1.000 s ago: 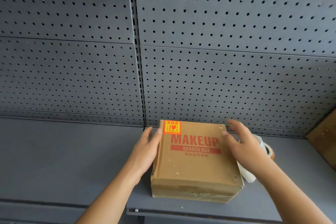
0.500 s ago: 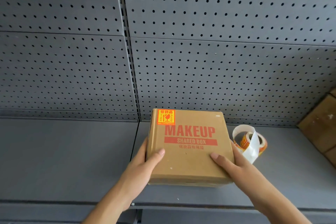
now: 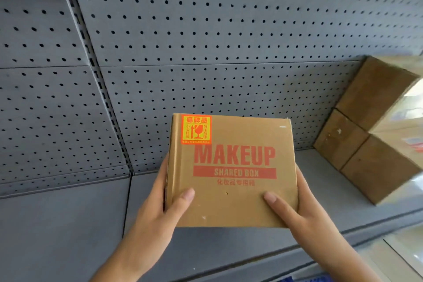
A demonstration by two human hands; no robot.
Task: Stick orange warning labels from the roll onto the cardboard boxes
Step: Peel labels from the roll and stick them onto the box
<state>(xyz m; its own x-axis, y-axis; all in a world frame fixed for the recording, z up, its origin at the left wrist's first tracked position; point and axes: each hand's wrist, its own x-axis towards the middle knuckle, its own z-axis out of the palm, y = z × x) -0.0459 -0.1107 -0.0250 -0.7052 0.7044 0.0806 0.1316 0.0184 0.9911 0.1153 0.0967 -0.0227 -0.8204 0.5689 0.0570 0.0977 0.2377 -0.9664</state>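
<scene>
- The cardboard box [image 3: 233,190] printed "MAKEUP SHARED BOX" sits dead centre of the view, just below the middle, and both hands are clamped on it.
- The left hand [image 3: 155,210] grips the box's edge at about 8 o'clock, with its thumb [image 3: 184,198] lying on the top face. The right hand [image 3: 305,210] does the same at about 4 o'clock, thumb [image 3: 273,200] on top. The rest of the fingers are hidden under and behind the box.
- The orange warning label [image 3: 196,129] is already on, in the 11 o'clock corner of the top face. It looks flat, with no lifted corner that I can spot.
- So my read is that this box is finished and it's the set-it-aside step. The box looks held up off the grey shelf [image 3: 68,224] rather than resting on it, but I can't swear to that from this angle.
- There's a stack of plain boxes [image 3: 370,126] at 3 o'clock, against the pegboard back wall [image 3: 206,30]. It's blurry, so I can't tell whether any of them carry labels.
- The next move, I'd guess, is to park this one somewhere that won't get mixed up with the unlabelled ones, then free a hand for a fresh box and the next sticker.
- The label roll isn't anywhere in shot, so finding it comes first.
</scene>
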